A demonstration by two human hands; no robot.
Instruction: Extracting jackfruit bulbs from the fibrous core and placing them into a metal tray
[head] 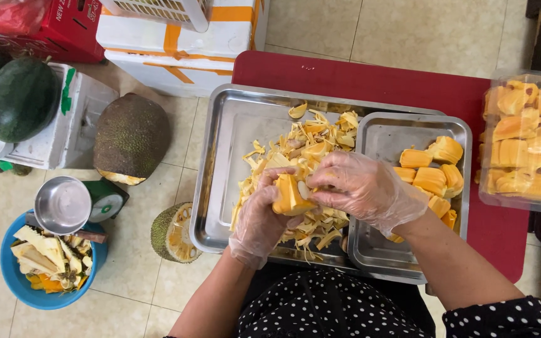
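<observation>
Yellow jackfruit pod (289,195) is gripped by both closed gloved hands, left hand (261,216) and right hand (361,188), over the large steel tray (220,150), its bare floor lying leftward.

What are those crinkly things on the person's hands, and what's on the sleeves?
Both hands wear thin, see-through plastic gloves, loose and wrinkly, bunching at the wrists: the left hand and the right hand. The forearms are bare. The clothing is black with small white polka dots, with a matching sleeve at the right elbow.
</observation>
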